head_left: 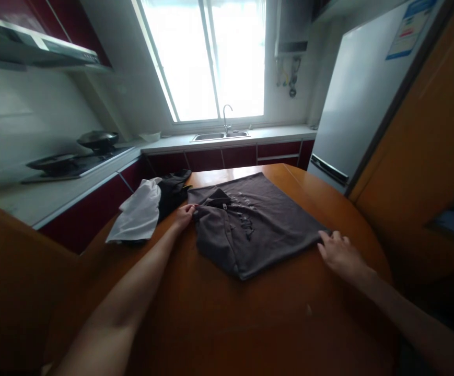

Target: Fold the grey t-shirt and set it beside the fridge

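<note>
On wooden table (274, 318), left grip (184, 215) pinching grey garment (276, 224); right grip (341, 254) touching its edge (closure unclear).

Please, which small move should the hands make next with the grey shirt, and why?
Perhaps a gentle outward pull to smooth the shirt: the left hand pinches its left end, the right hand touches its right corner, and the cloth near the left hand looks rumpled, while the rest lies nearly flat.

Dark grey garment (277, 219) with black-and-pale print (246, 224), orange-brown tabletop (250, 324), white cloth (138, 209), black cloth (172, 192), deep-red cabinets (238, 157)
</note>
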`<action>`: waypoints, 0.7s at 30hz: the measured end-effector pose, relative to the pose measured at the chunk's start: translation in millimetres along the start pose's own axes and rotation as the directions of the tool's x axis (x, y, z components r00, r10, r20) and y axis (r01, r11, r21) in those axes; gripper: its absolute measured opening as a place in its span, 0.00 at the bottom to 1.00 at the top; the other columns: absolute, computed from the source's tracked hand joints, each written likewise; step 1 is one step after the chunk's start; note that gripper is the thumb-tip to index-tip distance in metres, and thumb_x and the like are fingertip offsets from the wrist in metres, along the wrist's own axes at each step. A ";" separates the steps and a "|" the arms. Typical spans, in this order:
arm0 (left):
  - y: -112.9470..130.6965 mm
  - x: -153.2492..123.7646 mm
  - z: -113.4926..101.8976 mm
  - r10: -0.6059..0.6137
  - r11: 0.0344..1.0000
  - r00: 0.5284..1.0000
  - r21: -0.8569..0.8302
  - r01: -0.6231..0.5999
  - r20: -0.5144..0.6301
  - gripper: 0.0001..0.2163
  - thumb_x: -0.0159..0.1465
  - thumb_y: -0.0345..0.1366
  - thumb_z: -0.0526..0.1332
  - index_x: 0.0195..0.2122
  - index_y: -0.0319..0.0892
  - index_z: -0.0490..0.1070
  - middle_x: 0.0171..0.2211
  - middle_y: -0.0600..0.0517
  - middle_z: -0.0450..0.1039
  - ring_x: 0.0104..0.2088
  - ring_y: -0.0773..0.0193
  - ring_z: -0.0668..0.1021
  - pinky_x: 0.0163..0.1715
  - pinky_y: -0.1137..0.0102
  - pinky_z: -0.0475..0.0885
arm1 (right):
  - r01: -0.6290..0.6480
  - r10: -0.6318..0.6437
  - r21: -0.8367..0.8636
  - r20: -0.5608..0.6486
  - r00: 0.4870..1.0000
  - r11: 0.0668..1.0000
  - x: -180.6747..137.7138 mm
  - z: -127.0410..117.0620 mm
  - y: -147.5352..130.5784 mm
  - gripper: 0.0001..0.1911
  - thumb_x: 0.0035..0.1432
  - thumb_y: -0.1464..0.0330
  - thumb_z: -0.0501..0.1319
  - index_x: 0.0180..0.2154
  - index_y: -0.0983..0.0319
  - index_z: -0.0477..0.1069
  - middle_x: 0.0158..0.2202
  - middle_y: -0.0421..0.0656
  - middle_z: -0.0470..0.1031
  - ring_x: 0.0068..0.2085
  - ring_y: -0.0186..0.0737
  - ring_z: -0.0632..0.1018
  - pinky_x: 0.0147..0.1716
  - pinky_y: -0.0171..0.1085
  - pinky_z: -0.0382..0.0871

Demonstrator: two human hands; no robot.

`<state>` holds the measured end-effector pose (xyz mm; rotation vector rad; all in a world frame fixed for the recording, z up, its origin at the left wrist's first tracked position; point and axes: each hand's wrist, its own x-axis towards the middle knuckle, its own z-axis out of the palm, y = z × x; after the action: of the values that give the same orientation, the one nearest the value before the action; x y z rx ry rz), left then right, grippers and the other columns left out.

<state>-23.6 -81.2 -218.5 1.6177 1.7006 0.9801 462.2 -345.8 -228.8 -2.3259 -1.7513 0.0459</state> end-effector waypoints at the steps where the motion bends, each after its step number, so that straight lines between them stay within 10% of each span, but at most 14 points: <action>1: -1.1 -0.6 1.2 0.026 0.999 0.999 0.043 -0.025 -0.021 0.15 0.64 0.40 0.59 0.46 0.41 0.80 0.46 0.46 0.81 0.47 0.55 0.80 0.41 0.72 0.73 | -0.056 0.055 0.109 0.008 0.998 0.992 8.3 -2.3 11.0 0.20 0.61 0.62 0.62 0.54 0.59 0.76 0.45 0.59 0.76 0.47 0.62 0.78 0.46 0.56 0.72; 4: -3.6 -3.9 6.2 0.123 0.958 0.991 0.266 -0.105 -0.052 0.16 0.67 0.40 0.55 0.49 0.43 0.79 0.49 0.45 0.80 0.52 0.53 0.78 0.47 0.70 0.70 | -0.269 0.239 0.486 0.123 0.963 0.832 27.4 -8.3 31.3 0.20 0.59 0.62 0.65 0.51 0.63 0.76 0.38 0.54 0.78 0.43 0.54 0.81 0.44 0.48 0.75; 7: -4.0 -10.1 9.6 0.221 0.883 0.974 0.432 -0.182 -0.042 0.19 0.70 0.41 0.51 0.53 0.42 0.77 0.53 0.42 0.79 0.52 0.52 0.79 0.50 0.68 0.69 | -0.448 0.290 0.758 0.346 0.892 0.474 30.8 -12.4 33.8 0.22 0.62 0.64 0.63 0.56 0.63 0.71 0.33 0.48 0.78 0.34 0.45 0.82 0.35 0.41 0.78; 14: -2.9 -17.0 10.4 0.218 0.834 0.975 0.527 -0.166 -0.038 0.20 0.73 0.42 0.47 0.54 0.42 0.76 0.55 0.40 0.77 0.53 0.51 0.78 0.50 0.66 0.70 | -0.466 0.152 0.885 0.460 0.875 0.007 23.8 -9.5 15.8 0.07 0.58 0.76 0.60 0.38 0.64 0.75 0.39 0.51 0.81 0.37 0.40 0.82 0.40 0.36 0.79; 18: -4.5 -18.8 8.5 0.230 0.872 0.973 0.447 -0.201 -0.011 0.20 0.72 0.41 0.49 0.56 0.42 0.75 0.57 0.42 0.75 0.56 0.52 0.77 0.54 0.66 0.70 | -0.425 0.218 0.904 0.406 0.888 0.046 37.6 1.2 16.5 0.05 0.57 0.75 0.60 0.35 0.62 0.74 0.36 0.49 0.81 0.36 0.41 0.82 0.39 0.37 0.78; 21: -1.1 -27.9 3.5 0.197 0.918 0.980 0.353 -0.178 -0.019 0.20 0.70 0.38 0.50 0.56 0.41 0.76 0.55 0.44 0.77 0.55 0.54 0.78 0.55 0.67 0.70 | -0.331 0.278 0.883 0.243 0.929 0.333 56.1 6.5 25.0 0.05 0.58 0.71 0.59 0.33 0.60 0.74 0.32 0.47 0.80 0.35 0.41 0.82 0.35 0.36 0.78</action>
<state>-18.8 -108.6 -223.3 2.0325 1.8642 0.8490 500.7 -297.8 -233.9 -1.6756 -0.8040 0.9152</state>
